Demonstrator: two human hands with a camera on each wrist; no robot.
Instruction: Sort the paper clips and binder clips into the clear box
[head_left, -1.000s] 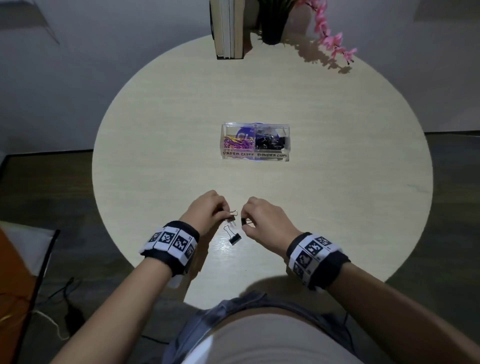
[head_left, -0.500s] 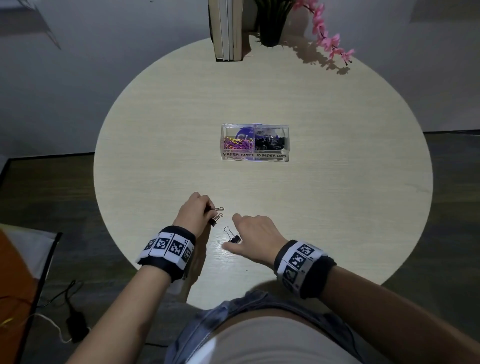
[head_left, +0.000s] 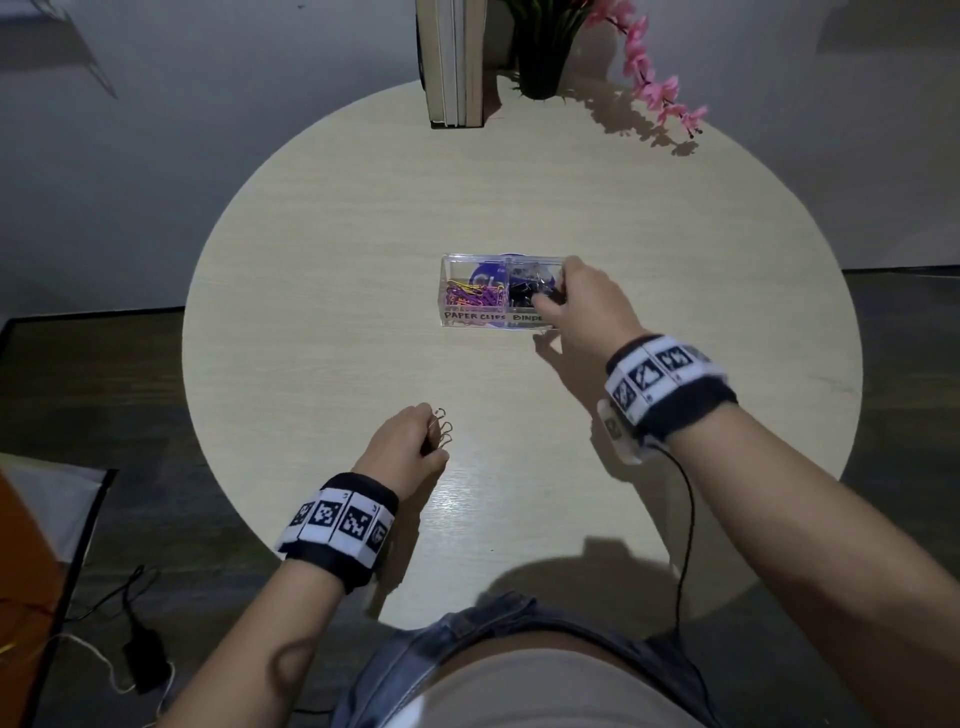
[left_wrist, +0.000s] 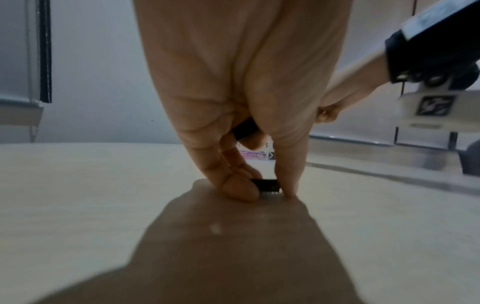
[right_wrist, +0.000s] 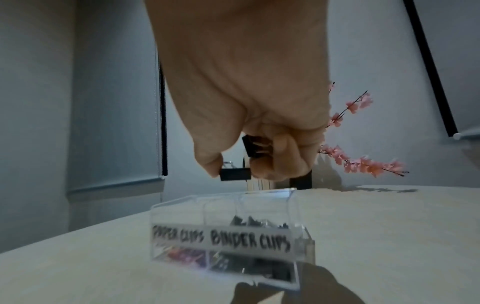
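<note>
Binder clips are in both hands. The right hand (head_left: 582, 301) hangs over the right-hand compartment of the clear box (head_left: 457, 291), the one labelled for binder clips, with its fingers curled round black binder clips (right_wrist: 236, 173); one clip is pinched between thumb and fingertips just above the box's open top, and another sits higher up in the palm. Below that hand, the compartment holds a heap of black clips, while the compartment to its left, labelled for paper clips, holds coloured paper clips (head_left: 475, 296).

The left hand (head_left: 402, 441) sits near the body's edge of the round surface (head_left: 311, 260), well apart from the box. It grips a bunch of binder clips (head_left: 441, 428) whose wire handles stick out past its knuckles; in the wrist view, one black clip (left_wrist: 266, 185) is pinched between thumb and fingertip right at the surface and another is tucked in the palm.

Beyond the box, at the far edge, stand books (head_left: 454, 62) and a plant with pink blossoms (head_left: 660, 93).
</note>
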